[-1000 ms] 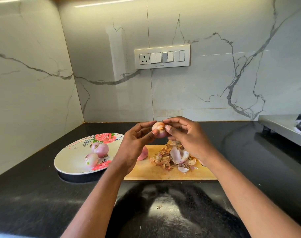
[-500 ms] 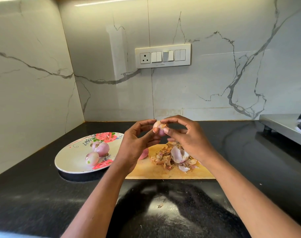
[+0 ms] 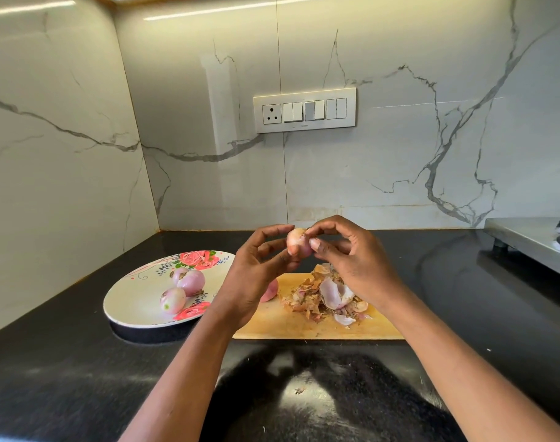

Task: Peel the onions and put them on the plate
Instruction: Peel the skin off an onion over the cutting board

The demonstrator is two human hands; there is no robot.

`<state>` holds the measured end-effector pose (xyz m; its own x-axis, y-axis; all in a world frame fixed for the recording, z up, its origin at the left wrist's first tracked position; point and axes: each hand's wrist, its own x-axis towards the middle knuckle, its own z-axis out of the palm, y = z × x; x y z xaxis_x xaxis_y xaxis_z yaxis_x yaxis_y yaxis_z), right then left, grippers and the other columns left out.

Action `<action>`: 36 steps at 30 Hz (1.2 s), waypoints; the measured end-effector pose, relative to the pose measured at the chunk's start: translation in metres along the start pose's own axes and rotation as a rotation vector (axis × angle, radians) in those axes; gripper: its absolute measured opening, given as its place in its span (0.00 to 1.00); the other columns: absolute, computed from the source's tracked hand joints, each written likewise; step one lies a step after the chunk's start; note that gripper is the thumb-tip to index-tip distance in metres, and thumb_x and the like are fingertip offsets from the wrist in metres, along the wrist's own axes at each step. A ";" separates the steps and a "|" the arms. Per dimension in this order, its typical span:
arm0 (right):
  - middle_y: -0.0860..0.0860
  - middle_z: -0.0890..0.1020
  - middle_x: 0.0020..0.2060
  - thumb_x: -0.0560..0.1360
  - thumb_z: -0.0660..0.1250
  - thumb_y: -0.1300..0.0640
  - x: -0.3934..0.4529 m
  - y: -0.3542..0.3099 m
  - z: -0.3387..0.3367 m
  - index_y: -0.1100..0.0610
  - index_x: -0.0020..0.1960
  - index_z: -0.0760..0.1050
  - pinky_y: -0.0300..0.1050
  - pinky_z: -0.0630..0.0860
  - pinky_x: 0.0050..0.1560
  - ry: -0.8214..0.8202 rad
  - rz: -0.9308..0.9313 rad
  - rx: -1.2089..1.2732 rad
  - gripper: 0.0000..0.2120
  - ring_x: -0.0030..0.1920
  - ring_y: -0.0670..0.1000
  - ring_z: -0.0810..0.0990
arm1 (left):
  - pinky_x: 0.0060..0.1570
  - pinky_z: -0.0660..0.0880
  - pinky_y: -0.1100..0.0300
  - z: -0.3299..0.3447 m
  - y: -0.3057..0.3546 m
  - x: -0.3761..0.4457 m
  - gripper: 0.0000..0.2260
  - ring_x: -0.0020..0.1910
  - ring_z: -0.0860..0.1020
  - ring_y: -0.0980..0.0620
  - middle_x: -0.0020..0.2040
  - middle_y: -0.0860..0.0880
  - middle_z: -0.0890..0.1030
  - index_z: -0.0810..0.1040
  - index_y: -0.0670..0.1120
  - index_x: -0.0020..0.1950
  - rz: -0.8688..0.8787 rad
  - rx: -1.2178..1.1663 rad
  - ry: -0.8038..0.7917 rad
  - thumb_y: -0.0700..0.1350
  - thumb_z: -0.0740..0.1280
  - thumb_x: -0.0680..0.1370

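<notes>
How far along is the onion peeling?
Done: two peeled onions lie on the plate; a pile of skins sits on the cutting board. In hand: left hand holds an onion, right hand picks at it. Left: another onion on the board, partly hidden.

Lying open along the near edge: a broad strip of black counter (image 3: 80, 393), passable from either side. Narrowing toward the back left corner, with the two marble walls (image 3: 55, 161) meeting and closing off that way. Sitting in the path on the left: a floral plate (image 3: 128, 301) carrying two peeled onions (image 3: 189, 280), just beside a wooden cutting board (image 3: 304, 327). Rising on the board: a heap of onion skins (image 3: 323, 295), with one more onion (image 3: 270, 290) at its left. Blocking the far right: a raised steel platform (image 3: 521, 237), leaving bare counter between it and the board.
</notes>
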<state>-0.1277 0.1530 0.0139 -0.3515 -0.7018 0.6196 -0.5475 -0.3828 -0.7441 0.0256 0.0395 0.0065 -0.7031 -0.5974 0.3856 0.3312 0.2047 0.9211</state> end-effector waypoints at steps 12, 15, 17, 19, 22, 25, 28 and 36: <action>0.47 0.87 0.49 0.73 0.75 0.64 -0.003 -0.004 0.000 0.57 0.53 0.79 0.37 0.81 0.52 -0.043 -0.030 -0.024 0.10 0.51 0.43 0.86 | 0.58 0.80 0.53 -0.001 0.000 0.000 0.18 0.55 0.84 0.45 0.59 0.46 0.84 0.78 0.47 0.63 0.005 -0.035 -0.011 0.44 0.72 0.74; 0.49 0.87 0.49 0.73 0.75 0.65 -0.003 -0.004 -0.001 0.59 0.51 0.80 0.36 0.81 0.51 -0.050 -0.022 -0.025 0.09 0.49 0.44 0.87 | 0.58 0.80 0.53 -0.001 -0.001 0.000 0.18 0.59 0.83 0.44 0.60 0.48 0.84 0.80 0.48 0.63 0.013 -0.011 -0.017 0.44 0.72 0.73; 0.49 0.87 0.50 0.72 0.76 0.65 -0.003 -0.002 -0.002 0.58 0.49 0.80 0.36 0.81 0.52 -0.048 -0.015 -0.020 0.08 0.50 0.44 0.87 | 0.61 0.79 0.52 -0.002 -0.001 -0.001 0.19 0.62 0.82 0.45 0.61 0.50 0.83 0.80 0.49 0.65 0.024 0.018 -0.035 0.44 0.72 0.74; 0.48 0.87 0.51 0.72 0.76 0.65 -0.004 -0.001 -0.002 0.57 0.48 0.81 0.37 0.81 0.53 -0.049 -0.013 -0.030 0.07 0.50 0.44 0.86 | 0.63 0.78 0.52 -0.001 0.000 -0.002 0.20 0.63 0.81 0.47 0.63 0.50 0.83 0.79 0.48 0.67 0.023 0.038 -0.062 0.44 0.71 0.75; 0.47 0.86 0.51 0.71 0.76 0.65 -0.004 0.002 -0.003 0.57 0.46 0.82 0.40 0.81 0.56 -0.057 -0.017 -0.045 0.07 0.52 0.44 0.86 | 0.64 0.78 0.53 0.001 0.000 -0.004 0.21 0.61 0.83 0.47 0.63 0.50 0.82 0.78 0.47 0.68 0.011 0.039 -0.082 0.43 0.71 0.75; 0.48 0.85 0.52 0.71 0.77 0.65 -0.003 0.005 -0.003 0.57 0.45 0.82 0.45 0.81 0.59 -0.066 -0.011 -0.057 0.06 0.53 0.44 0.85 | 0.63 0.78 0.54 0.002 -0.001 -0.004 0.21 0.60 0.83 0.47 0.63 0.49 0.82 0.78 0.46 0.68 -0.002 0.019 -0.077 0.42 0.70 0.75; 0.48 0.84 0.53 0.72 0.76 0.63 -0.003 0.006 -0.002 0.53 0.44 0.80 0.50 0.82 0.59 -0.068 -0.010 -0.085 0.08 0.53 0.46 0.85 | 0.62 0.79 0.56 0.003 -0.001 -0.003 0.20 0.60 0.83 0.47 0.64 0.48 0.82 0.77 0.45 0.69 -0.018 -0.021 -0.076 0.41 0.69 0.76; 0.50 0.81 0.54 0.75 0.74 0.62 -0.001 0.007 0.005 0.53 0.46 0.77 0.49 0.81 0.58 -0.039 -0.080 -0.137 0.07 0.55 0.49 0.83 | 0.59 0.80 0.55 0.004 -0.002 0.000 0.21 0.58 0.83 0.44 0.61 0.42 0.83 0.77 0.42 0.67 -0.060 -0.175 -0.025 0.42 0.71 0.74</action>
<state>-0.1275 0.1486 0.0069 -0.2738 -0.6964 0.6634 -0.6723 -0.3547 -0.6498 0.0226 0.0423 0.0053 -0.7399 -0.5844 0.3333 0.3910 0.0295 0.9199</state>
